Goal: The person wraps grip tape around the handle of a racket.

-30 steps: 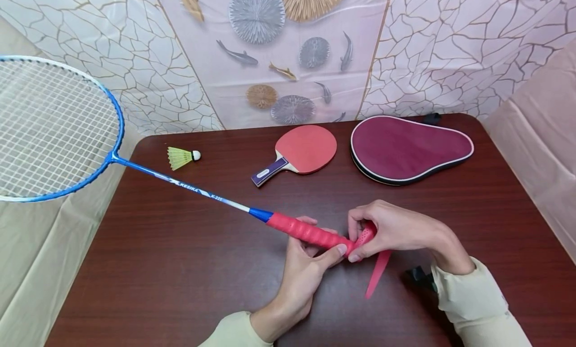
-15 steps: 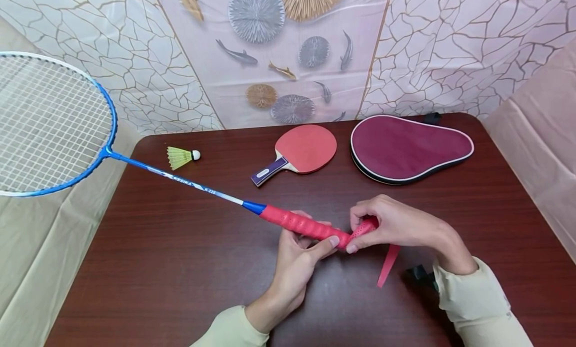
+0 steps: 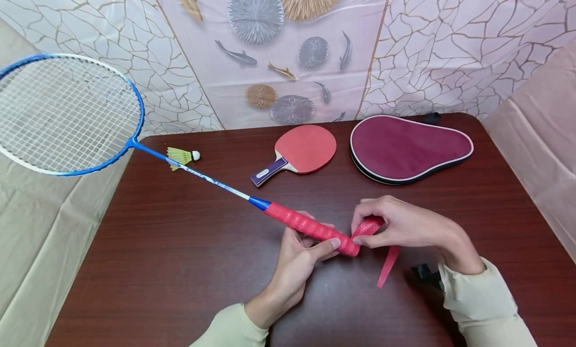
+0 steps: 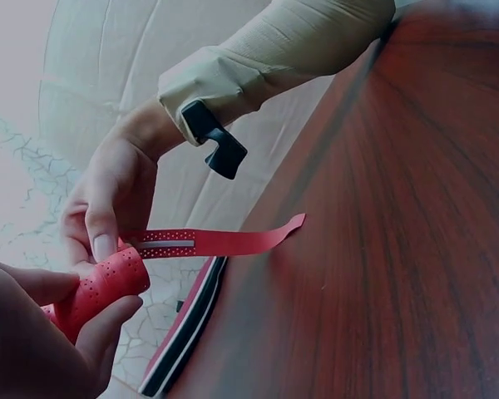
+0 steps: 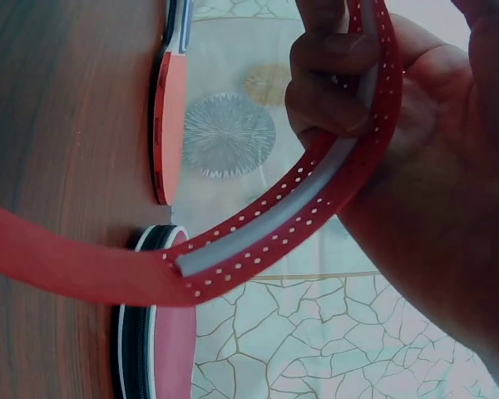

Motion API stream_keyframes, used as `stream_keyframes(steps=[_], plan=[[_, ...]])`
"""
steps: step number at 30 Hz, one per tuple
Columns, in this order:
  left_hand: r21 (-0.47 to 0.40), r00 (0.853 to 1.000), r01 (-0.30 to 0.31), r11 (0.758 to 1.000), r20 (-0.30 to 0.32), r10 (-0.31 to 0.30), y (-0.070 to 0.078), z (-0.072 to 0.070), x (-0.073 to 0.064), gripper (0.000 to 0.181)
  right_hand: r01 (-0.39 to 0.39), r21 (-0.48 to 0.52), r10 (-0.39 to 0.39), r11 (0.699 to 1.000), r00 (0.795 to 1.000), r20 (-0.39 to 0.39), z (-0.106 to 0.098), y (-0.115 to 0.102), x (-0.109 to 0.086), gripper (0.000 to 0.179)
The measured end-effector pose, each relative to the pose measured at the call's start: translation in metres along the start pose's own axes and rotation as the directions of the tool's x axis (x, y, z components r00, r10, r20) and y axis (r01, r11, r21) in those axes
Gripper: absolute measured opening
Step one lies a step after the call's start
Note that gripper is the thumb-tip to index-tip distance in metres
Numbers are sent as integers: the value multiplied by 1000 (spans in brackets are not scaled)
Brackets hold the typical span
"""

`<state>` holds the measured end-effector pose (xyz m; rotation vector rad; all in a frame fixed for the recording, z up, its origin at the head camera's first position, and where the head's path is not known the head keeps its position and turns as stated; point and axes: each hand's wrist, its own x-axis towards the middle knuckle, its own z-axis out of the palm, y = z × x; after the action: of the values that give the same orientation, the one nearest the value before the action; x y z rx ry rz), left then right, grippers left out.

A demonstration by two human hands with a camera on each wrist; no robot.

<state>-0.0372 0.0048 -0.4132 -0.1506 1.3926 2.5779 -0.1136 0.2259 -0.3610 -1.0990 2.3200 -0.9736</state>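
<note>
A blue and white badminton racket (image 3: 193, 173) slants across the head view, its strung head raised at the left. Red perforated grip tape (image 3: 389, 267) is wound in ridges along its handle (image 3: 310, 228). My left hand (image 3: 288, 279) grips the handle near the butt, thumb on top. At the butt end my right hand (image 3: 407, 227) pinches the tape between thumb and fingers. The tape's loose tail hangs below that hand. In the right wrist view, the tape (image 5: 258, 233) curves past the curled fingers, a pale strip along its perforated underside.
A yellow shuttlecock (image 3: 180, 157) lies at the table's back left, partly behind the racket shaft. A red table tennis bat (image 3: 307, 149) and a maroon bat case (image 3: 407, 147) lie along the back edge. The dark wooden table (image 3: 180, 277) meets a patterned cloth backdrop.
The racket has turned a little in my left hand, and its head has shifted right. My right hand has moved slightly up and right, drawing the tape around the butt.
</note>
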Motion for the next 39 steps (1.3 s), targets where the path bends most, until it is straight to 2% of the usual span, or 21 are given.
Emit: stream_keyframes(steps=[8,15,20,23,26,29,31,35,37,39], plan=[[11,1000,-2,1000,12,2,0,0,0,54,-44,19,43,999,998,44,0,2,0,5],[68,1000,-31,997,8,31,-1,-2,0,56,-70,31,68,997,996,65,2,3,2,8],[131,996,-87,988,17,86,-2,-3,1,56,-42,42,39,998,996,76,3,4,3,9],[141,994,-106,984,23,104,-3,-3,1,55,-12,49,7,999,996,93,4,5,4,13],[153,993,-120,981,31,117,-3,-3,1,51,23,49,-28,999,993,113,6,6,6,14],[216,991,-131,968,38,126,-2,-2,1,42,53,35,-57,998,991,118,9,8,8,14],[273,992,-124,954,29,121,-2,-2,0,45,66,24,-68,998,991,115,10,9,8,14],[368,995,-75,927,-29,93,1,0,0,58,53,30,-56,998,992,115,12,9,8,15],[371,996,-49,927,-57,75,3,1,1,62,19,43,-25,999,992,123,13,8,8,11],[349,995,-48,936,-65,76,3,0,2,63,-11,52,4,999,992,128,14,6,8,8]])
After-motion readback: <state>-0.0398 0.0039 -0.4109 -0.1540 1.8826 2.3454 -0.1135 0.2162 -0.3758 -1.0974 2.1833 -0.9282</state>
